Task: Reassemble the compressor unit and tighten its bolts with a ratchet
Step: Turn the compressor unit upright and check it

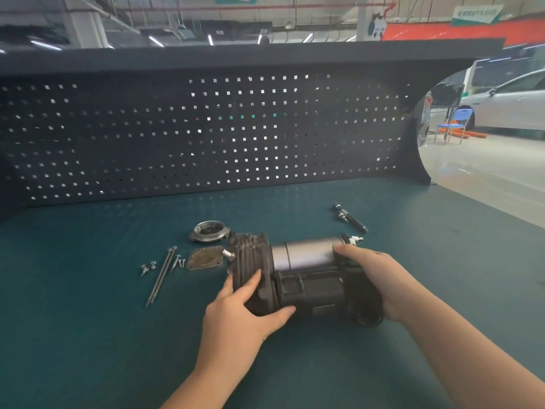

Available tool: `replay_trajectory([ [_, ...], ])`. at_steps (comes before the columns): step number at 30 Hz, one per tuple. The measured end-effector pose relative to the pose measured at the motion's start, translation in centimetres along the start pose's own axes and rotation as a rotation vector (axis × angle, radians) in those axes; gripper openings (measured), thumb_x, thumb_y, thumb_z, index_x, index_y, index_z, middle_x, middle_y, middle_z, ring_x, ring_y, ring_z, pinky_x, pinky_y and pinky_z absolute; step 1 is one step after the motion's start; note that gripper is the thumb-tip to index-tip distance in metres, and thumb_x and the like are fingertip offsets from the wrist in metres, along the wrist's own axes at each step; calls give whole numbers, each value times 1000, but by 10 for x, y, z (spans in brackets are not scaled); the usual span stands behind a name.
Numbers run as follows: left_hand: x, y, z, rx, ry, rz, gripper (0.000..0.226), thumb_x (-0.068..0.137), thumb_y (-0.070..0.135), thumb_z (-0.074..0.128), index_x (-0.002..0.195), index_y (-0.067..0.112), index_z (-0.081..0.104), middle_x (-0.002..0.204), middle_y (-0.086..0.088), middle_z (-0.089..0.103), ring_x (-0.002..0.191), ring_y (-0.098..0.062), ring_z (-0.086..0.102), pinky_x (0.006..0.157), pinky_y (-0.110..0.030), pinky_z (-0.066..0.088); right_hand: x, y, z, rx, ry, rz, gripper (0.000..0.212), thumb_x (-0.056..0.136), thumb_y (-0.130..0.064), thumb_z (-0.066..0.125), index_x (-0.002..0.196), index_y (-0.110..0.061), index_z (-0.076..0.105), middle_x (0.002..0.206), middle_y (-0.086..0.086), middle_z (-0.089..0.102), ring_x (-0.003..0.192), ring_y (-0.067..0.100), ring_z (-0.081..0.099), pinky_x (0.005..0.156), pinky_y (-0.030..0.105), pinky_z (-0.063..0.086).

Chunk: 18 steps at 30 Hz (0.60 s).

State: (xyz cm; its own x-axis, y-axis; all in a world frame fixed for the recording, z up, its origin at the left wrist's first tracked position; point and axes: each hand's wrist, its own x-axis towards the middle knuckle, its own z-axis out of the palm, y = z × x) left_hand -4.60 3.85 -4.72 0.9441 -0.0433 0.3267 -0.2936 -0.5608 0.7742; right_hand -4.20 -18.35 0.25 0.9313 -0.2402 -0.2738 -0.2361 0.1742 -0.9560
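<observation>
my left hand [236,308] grips the compressor's [303,273] finned end, my right hand [374,278] wraps its motor end; it lies on the surface [88,320], bolts [160,276] and ratchet [351,218] nearby.

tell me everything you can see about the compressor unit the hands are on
The compressor unit lies on its side on the green bench mat, long axis running left to right. Its left end is a dark finned casting, the middle holds a smooth silver metal cylinder above a black, worn-looking housing, and the right end has a black cap with a round port facing the viewer. The left hand grips the finned end, and the right hand grips the right end. It looks only partly assembled.
</observation>
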Motion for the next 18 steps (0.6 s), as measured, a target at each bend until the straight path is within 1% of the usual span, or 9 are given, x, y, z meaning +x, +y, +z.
replay_trajectory([
  [1,0,0,0,-8,6,-6,86,55,51,88,133,37,56,155,9,34,131,10,31,98,5,12,2,1,-1,-7,6,-14,20,82,-25,76,92,-9,71,63,10,68,46,25,63,43,30,49],
  [2,0,-1,1,-16,11,-13,86,54,51,89,133,38,57,154,10,34,128,11,30,98,5,12,2,1,-1,-12,8,-33,19,82,-22,75,95,-9,72,68,12,70,50,26,65,45,31,51],
  [5,-2,0,2,-17,18,-43,89,51,53,89,132,41,56,156,11,32,136,0,35,105,-9,19,3,2,-1,-56,10,-80,18,84,-18,75,97,-7,73,79,16,74,59,28,69,48,32,54],
  [7,-2,1,3,-7,29,-53,92,52,54,89,135,41,53,157,12,31,138,-3,38,109,-13,22,3,-3,0,-113,12,-102,19,83,-18,76,96,-4,73,81,19,74,61,29,70,49,32,55],
  [10,-2,6,6,-4,35,-73,108,53,56,88,147,43,34,157,17,28,139,-3,36,109,-14,24,0,-17,1,-170,14,-101,21,83,-16,75,96,1,71,85,26,72,60,32,68,48,36,55],
  [12,-1,11,9,0,34,-87,116,56,57,86,151,43,21,158,17,24,141,-3,32,109,-14,23,-3,-27,1,-209,24,-98,20,85,-15,73,95,2,71,78,24,72,52,29,66,42,33,52],
  [14,-3,17,13,-8,45,-106,117,58,57,85,152,42,17,159,17,23,141,-3,31,108,-14,24,-6,-39,2,-281,48,-131,16,86,-13,73,93,1,71,69,19,71,45,26,65,38,27,48],
  [16,-5,21,18,-53,50,-127,119,58,54,86,153,43,15,156,17,30,137,-3,38,107,-15,29,-8,-54,7,-403,82,-210,13,84,-13,74,90,-1,72,62,11,71,43,20,65,37,21,46],
  [18,-7,25,21,-103,58,-181,125,58,55,85,153,43,6,150,15,43,132,-6,46,108,-20,36,-11,-71,16,-611,106,-327,11,83,-18,77,83,-8,73,61,5,72,46,14,65,40,18,46],
])
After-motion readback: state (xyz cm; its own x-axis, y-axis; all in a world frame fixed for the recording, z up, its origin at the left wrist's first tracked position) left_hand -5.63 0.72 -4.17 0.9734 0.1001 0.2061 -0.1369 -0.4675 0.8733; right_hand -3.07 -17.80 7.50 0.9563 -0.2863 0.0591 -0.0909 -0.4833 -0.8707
